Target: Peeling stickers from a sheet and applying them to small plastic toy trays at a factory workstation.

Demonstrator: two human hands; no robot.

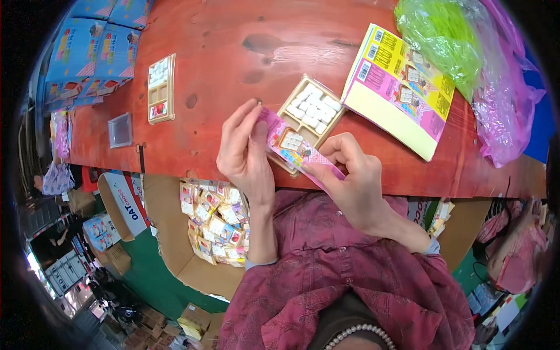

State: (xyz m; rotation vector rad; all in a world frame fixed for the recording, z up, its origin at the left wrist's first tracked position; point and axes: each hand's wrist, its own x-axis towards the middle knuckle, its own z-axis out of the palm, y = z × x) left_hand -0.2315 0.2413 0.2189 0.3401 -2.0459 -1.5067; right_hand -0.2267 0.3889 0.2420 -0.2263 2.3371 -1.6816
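Note:
Between my two hands stretches a pink printed card strip (pixel 298 147). My left hand (pixel 245 143) pinches its upper left end, and my right hand (pixel 353 175) grips the lower right end. Partly behind the strip, near the table's front edge, lies a beige compartment tray (pixel 324 143) with white pillow-shaped pieces (pixel 312 105) in its far part. The tray's near compartments are partly hidden by the strip and my hands. To the right, a stack of yellow and pink printed card sheets (pixel 402 87) lies at a slant, close to the tray.
Another filled compartment tray (pixel 161 90) and a clear plastic lid (pixel 120 130) lie at left on the red table (pixel 216 70). Blue printed boxes (pixel 93 55) stack far left. Plastic bags, one holding green shreds (pixel 443 41), sit right. Below, a cardboard box (pixel 175 256) holds many small packs.

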